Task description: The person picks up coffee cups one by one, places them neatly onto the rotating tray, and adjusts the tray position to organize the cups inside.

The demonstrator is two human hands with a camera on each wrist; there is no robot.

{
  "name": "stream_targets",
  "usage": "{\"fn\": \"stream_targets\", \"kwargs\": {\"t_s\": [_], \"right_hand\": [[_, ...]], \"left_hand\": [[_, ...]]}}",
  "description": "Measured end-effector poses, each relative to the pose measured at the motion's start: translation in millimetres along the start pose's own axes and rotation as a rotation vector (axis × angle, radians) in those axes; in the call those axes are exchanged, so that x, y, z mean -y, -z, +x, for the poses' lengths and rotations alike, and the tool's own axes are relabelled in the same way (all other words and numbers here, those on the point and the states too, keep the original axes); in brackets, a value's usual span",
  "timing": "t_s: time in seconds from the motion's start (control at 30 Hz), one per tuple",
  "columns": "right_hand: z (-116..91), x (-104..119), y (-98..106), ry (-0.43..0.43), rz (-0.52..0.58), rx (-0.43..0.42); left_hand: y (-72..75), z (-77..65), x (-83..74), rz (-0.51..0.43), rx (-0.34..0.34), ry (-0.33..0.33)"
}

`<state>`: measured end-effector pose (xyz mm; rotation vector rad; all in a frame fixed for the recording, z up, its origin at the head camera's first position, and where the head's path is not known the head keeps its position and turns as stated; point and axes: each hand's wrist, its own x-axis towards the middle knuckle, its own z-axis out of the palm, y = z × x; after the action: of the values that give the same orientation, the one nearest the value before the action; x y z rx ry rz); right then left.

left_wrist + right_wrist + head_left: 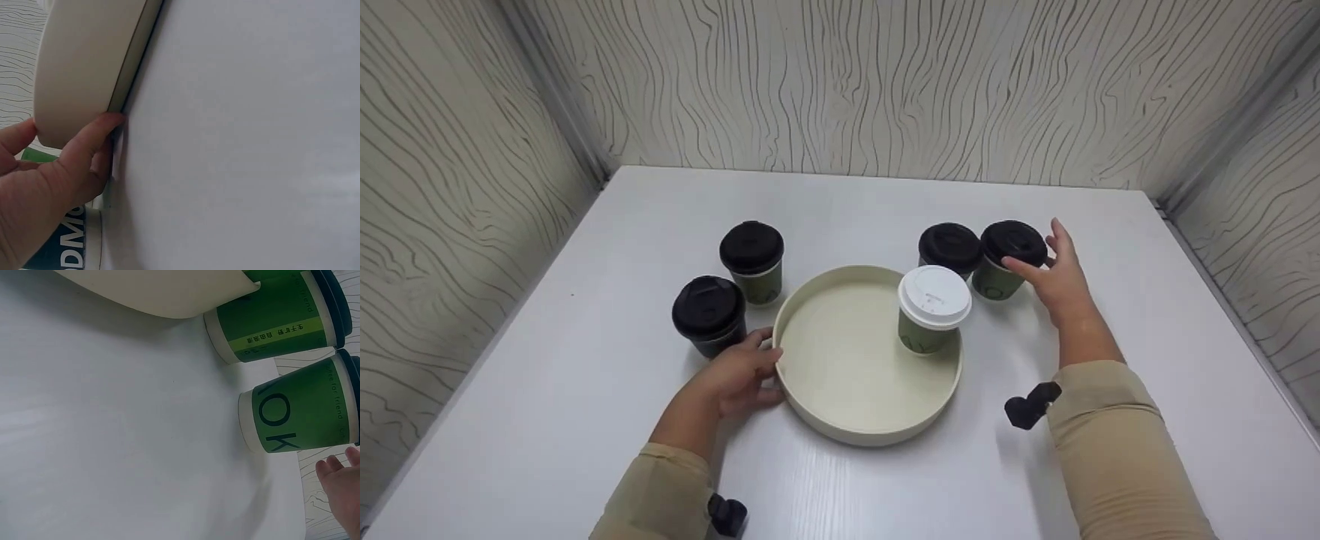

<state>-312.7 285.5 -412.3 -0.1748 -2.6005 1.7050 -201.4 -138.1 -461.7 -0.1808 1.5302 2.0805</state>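
The white tabletop (585, 397) spans the middle and bottom of the head view, its flat surface letting every cup stand upright. At centre sits a round cream tray (840, 360), placed where both arms can reach it.

The left hand (741, 375), lower left of centre, has its grip pinched on the tray's left side, digits at the upper edge and low by the base, apparently to steady it. The right hand (1059, 281), right of centre, holds nothing; its grip is spread wide, thumb and fingers to either side of a black-lidded paper coffee cup (1009, 259), a gap that seems suited to the cup's width. Whether the thumb touches the cup, I cannot tell.

The white-lidded paper coffee cup (931, 319) stands inside the tray, against its right side, probably leaving most of the tray's floor free. Just beyond it, a second black-lidded cup (951, 246) stands close beside the one near the right hand. Left of the tray, a third black-lidded cup (752, 255) stands farther up the frame, and a fourth black-lidded cup (709, 311) sits just beside the left hand.
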Motion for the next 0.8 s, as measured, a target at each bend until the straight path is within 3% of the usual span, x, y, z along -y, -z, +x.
{"fn": "stream_targets", "kwargs": {"t_s": [0.53,0.8], "right_hand": [[7.2,-7.9,-6.9,0.021,0.026,0.023],[9.1,-8.4,-10.9,0.057,0.003,-0.020]], "left_hand": [[1.7,-1.5,-0.4,-0.010,0.026,0.000],[1.2,-2.1,-0.7,-0.029,0.030,0.008]]}}
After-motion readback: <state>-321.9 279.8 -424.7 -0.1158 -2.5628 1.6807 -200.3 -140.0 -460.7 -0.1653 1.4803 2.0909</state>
